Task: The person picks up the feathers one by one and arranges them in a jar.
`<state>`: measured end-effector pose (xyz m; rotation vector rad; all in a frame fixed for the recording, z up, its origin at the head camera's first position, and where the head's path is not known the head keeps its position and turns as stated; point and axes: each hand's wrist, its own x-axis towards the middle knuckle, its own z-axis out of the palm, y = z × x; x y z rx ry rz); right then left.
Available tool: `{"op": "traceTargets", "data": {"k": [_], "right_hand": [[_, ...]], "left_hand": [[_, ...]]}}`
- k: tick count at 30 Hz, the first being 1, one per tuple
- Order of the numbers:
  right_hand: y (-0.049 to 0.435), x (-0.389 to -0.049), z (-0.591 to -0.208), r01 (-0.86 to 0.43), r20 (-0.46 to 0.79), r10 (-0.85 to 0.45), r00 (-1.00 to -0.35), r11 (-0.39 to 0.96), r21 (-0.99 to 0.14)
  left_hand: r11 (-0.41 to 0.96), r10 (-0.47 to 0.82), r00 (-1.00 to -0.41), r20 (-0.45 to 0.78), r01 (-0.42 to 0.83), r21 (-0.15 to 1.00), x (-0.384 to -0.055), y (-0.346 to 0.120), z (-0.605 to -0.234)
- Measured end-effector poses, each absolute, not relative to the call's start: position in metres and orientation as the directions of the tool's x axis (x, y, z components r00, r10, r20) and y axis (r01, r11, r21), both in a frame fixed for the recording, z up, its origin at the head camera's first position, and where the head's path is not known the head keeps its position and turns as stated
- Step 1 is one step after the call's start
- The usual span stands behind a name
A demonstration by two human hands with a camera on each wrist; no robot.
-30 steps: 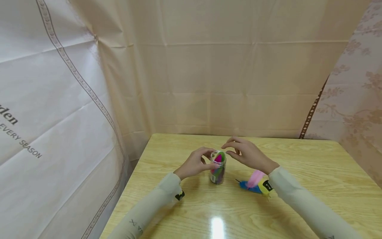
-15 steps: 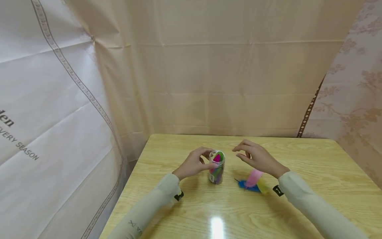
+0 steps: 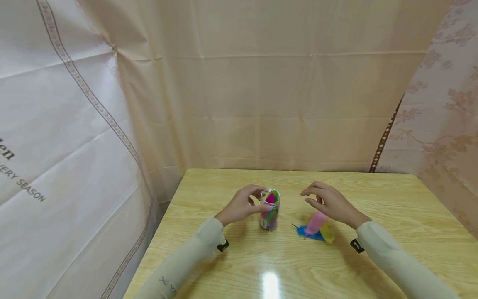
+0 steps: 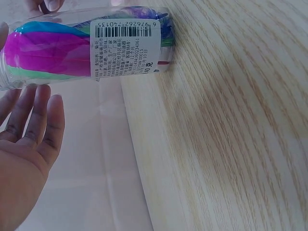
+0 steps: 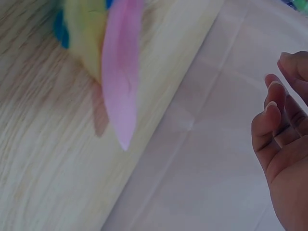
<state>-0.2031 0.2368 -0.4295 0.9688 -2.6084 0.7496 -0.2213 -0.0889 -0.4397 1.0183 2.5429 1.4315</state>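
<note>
Near the middle of the table, a clear jar [image 3: 269,220] stands upright, packed with coloured feathers. A magenta feather [image 4: 50,54] and green and blue ones show through its wall. My left hand [image 3: 239,207] grips the jar close to its rim, thumb on the near side and fingers on the far side. To the right, my right hand [image 3: 336,204] hovers with loosely curled fingers and nothing in them. Below it on the table lie a pink feather [image 3: 316,222], a blue feather [image 3: 309,233] and a yellow feather [image 3: 327,233], overlapping; the pink one sticks up.
The wooden table [image 3: 231,270] ends at a back edge in front of a hanging beige cloth [image 3: 257,104]. A white printed cloth [image 3: 67,166] hangs at the left and a floral one [image 3: 444,124] at the right. A barcode label [image 4: 126,48] is on the jar.
My right hand has moved away from the jar's mouth, to the right and slightly down, above the loose feathers. The left hand has kept its grip on the jar.
</note>
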Motion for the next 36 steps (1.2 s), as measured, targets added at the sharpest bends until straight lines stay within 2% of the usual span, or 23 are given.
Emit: {"op": "traceTargets", "data": {"k": [36], "right_hand": [[0.285,-0.205,-0.465,-0.577,0.322,-0.481,-0.815,0.716,-0.393]], "left_hand": [[0.368,0.562,-0.785,0.262,0.521,0.770,-0.223,-0.088,-0.443]]}}
